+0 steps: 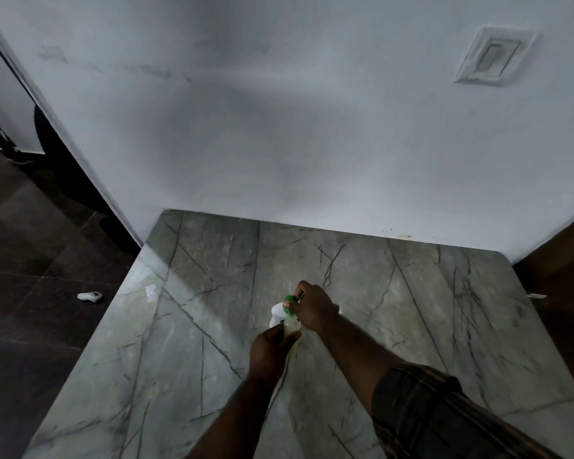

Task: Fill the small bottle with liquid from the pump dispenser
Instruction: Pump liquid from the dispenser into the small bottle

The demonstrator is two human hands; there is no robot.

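On the grey-green marble table point(411, 326) stands a white pump dispenser point(276, 314) with a green pump head point(290, 300). My right hand point(315, 306) rests on top of the pump head, fingers curled over it. Just in front, my left hand point(268, 351) is wrapped around a small pale bottle point(292, 330), holding it right below the pump's spout. Most of the bottle is hidden by my fingers, so any liquid inside cannot be made out.
A white wall rises straight behind the table, with a switch plate point(492, 56) at upper right. A small clear cap-like item point(151, 290) lies near the table's left edge. On the dark floor to the left lies a white object point(90, 296). Brown furniture point(564, 260) stands at the right.
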